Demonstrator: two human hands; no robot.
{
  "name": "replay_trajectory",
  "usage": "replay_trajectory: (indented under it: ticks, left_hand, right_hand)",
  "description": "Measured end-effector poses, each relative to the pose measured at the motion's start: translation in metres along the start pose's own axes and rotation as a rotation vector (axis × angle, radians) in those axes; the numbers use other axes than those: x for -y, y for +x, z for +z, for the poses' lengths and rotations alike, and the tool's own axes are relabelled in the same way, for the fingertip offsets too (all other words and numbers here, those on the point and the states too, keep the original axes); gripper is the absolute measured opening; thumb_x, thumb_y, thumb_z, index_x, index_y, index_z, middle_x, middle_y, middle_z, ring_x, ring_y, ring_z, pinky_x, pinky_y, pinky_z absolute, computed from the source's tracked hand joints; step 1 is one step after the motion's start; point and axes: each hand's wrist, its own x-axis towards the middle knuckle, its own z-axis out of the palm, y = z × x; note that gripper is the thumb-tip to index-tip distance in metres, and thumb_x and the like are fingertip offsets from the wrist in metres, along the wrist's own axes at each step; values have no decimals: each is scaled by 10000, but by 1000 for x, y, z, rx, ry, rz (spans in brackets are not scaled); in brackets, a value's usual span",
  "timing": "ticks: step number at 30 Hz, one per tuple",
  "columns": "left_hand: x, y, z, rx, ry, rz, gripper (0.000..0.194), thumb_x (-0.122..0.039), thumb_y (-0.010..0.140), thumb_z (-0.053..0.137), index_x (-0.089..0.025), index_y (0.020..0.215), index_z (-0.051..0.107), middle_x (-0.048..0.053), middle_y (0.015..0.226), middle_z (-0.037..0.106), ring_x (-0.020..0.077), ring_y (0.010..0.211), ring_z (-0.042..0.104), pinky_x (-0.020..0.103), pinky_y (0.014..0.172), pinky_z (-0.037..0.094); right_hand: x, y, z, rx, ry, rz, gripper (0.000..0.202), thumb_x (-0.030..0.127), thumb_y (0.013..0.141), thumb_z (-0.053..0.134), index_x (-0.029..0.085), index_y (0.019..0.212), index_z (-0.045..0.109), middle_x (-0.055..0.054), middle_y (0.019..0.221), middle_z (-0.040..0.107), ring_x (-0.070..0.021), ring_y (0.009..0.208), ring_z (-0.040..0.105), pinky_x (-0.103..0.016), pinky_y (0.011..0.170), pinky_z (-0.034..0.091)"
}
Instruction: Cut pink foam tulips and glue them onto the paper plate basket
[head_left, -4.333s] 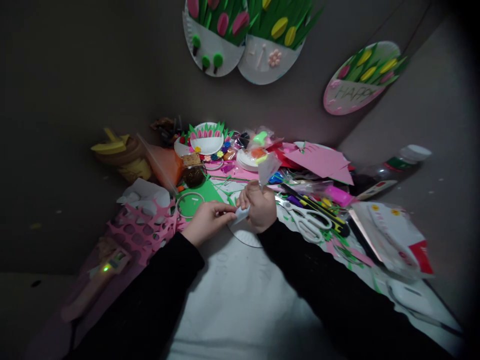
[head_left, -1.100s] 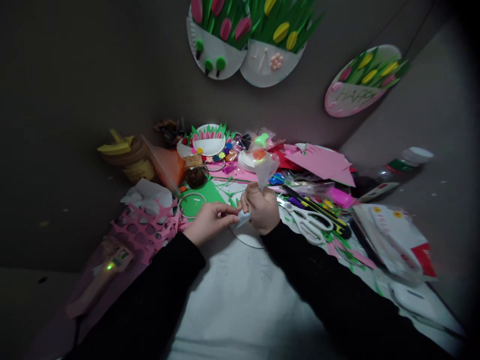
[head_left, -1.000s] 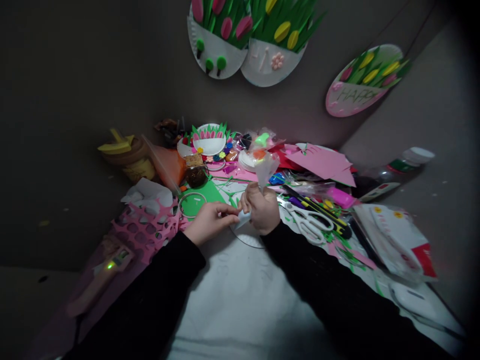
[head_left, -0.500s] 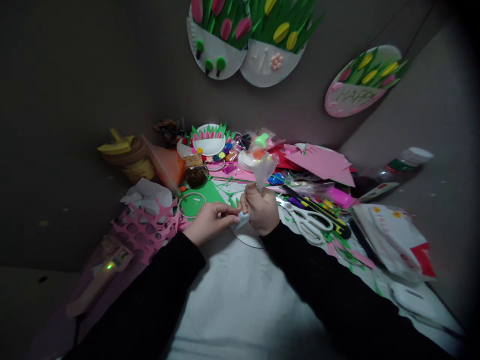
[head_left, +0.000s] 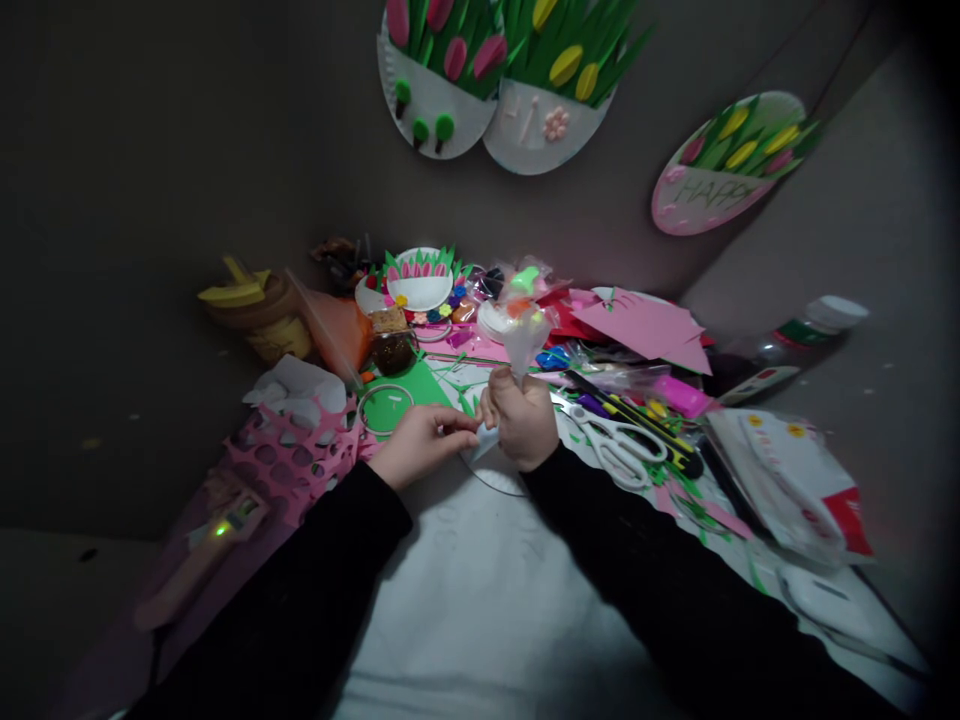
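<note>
My right hand point(head_left: 523, 422) is wrapped in a fist around a translucent piping bag point(head_left: 523, 338). The bag's loose upper end flares out above the fist, and its pale lower part point(head_left: 486, 440) slants down to the left. My left hand point(head_left: 427, 440) pinches at that lower end with thumb and fingertips; the exact contact is partly hidden. Beneath both hands lies a white paper plate point(head_left: 499, 478), with green cut paper near its far edge. The bag's very tip cannot be made out clearly.
White-handled scissors point(head_left: 626, 450) and a yellow-black cutter point(head_left: 664, 435) lie right of my hands. A green sheet point(head_left: 420, 385) with a ring point(head_left: 384, 410) is left, beside pink punched foam point(head_left: 300, 450). A bottle point(head_left: 795, 340) stands at right. Decorated plates point(head_left: 551, 135) hang on the wall.
Both hands keep nearly the same place and grip. The bag's upper end above my right fist has shifted slightly; the whole view has drifted a little.
</note>
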Motion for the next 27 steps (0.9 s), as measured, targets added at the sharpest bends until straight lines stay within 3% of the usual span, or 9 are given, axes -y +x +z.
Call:
replay_trajectory:
  ticks: [27]
  left_hand:
    - [-2, -1, 0, 21, -33, -20, 218, -282, 740, 631, -133, 852, 744, 47, 784, 723, 151, 691, 592, 243, 640, 420]
  right_hand:
    - [5, 0, 0, 13, -7, 27, 577, 601, 823, 495, 232, 394, 383, 30, 340, 386, -133, 350, 438, -283, 413, 375]
